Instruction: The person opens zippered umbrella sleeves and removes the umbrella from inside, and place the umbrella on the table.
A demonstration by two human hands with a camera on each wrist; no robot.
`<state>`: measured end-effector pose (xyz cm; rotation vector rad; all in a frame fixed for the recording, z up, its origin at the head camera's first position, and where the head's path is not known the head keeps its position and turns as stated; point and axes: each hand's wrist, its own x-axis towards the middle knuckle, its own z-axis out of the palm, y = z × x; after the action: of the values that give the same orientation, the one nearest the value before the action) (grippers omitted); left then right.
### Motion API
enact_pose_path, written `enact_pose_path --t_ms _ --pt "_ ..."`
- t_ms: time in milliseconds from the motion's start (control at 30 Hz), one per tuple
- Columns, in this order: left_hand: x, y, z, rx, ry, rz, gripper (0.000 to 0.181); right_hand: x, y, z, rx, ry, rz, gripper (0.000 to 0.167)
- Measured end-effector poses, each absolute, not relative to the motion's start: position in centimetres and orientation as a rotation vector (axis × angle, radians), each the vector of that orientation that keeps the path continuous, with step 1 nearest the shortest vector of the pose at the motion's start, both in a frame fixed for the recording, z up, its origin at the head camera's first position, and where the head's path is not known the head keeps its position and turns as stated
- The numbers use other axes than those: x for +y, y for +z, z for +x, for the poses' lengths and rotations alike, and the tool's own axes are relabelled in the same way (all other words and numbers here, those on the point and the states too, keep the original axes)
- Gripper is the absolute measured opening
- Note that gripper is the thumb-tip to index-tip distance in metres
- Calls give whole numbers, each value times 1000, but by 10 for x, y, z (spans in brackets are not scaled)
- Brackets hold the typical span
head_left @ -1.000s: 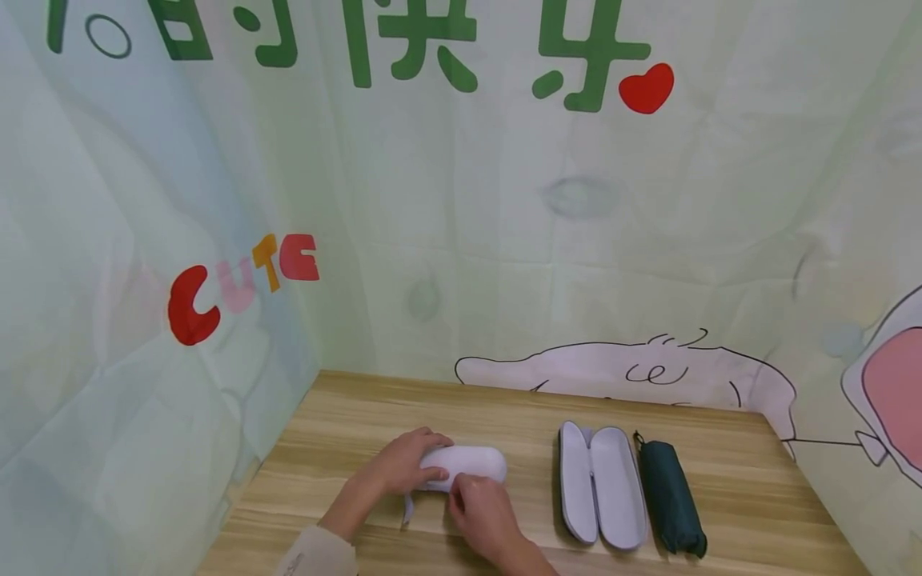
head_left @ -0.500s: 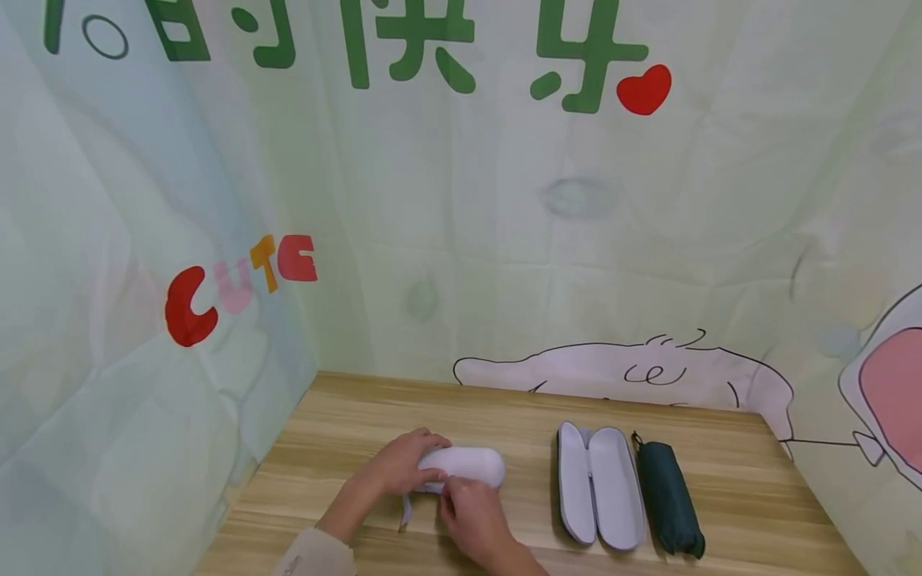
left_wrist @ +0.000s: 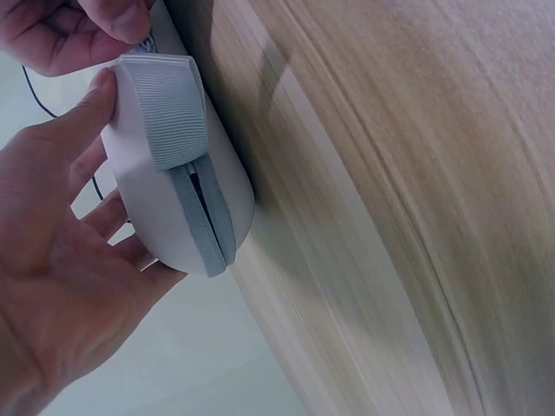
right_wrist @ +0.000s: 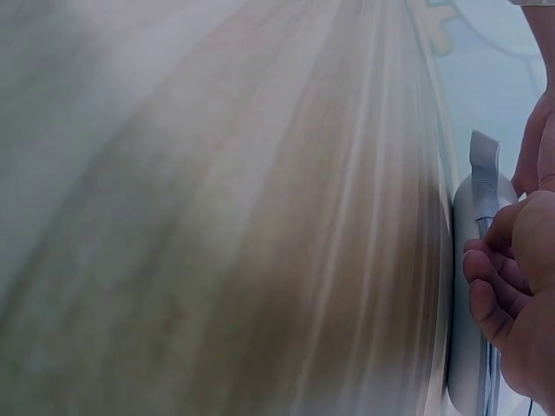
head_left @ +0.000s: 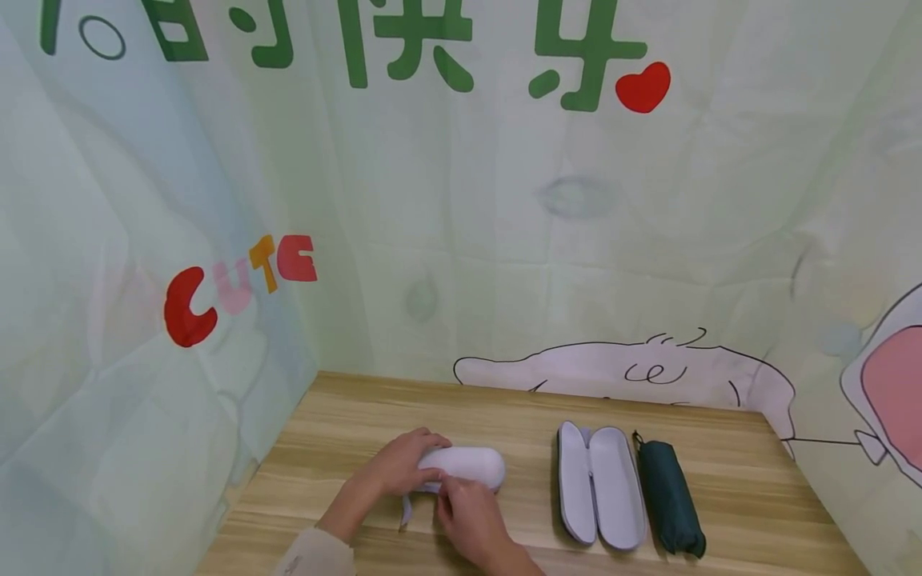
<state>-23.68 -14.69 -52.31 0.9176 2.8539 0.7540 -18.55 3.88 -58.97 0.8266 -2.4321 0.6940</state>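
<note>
A white zippered case (head_left: 471,462) lies lengthwise on the wooden table. My left hand (head_left: 399,464) grips its left end, thumb on the near side and fingers over the far side. In the left wrist view a grey ribbed strap (left_wrist: 172,113) bends over the case's end, and the grey zip (left_wrist: 205,212) gapes slightly below it. My right hand (head_left: 471,516) is at the near side of the case beside my left thumb. Its thumb and curled forefinger pinch a small zip pull, mostly hidden by the fingertips; a bit of metal (left_wrist: 149,43) shows there.
To the right, an unfolded case with pale lining (head_left: 619,488) lies on the table (head_left: 346,408). Beside it is a dark green folded umbrella (head_left: 671,496) in its sleeve. A printed cloth backdrop (head_left: 461,200) rises behind and at both sides.
My right hand has slid left along the near side of the white case, toward my left thumb. The left hand and the case have hardly moved.
</note>
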Motion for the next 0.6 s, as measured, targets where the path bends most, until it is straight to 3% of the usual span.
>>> enact_pose_path --t_ms 600 --pt "-145 -522 -236 2838 764 895 44 47 -590 -181 -2540 821 811 14"
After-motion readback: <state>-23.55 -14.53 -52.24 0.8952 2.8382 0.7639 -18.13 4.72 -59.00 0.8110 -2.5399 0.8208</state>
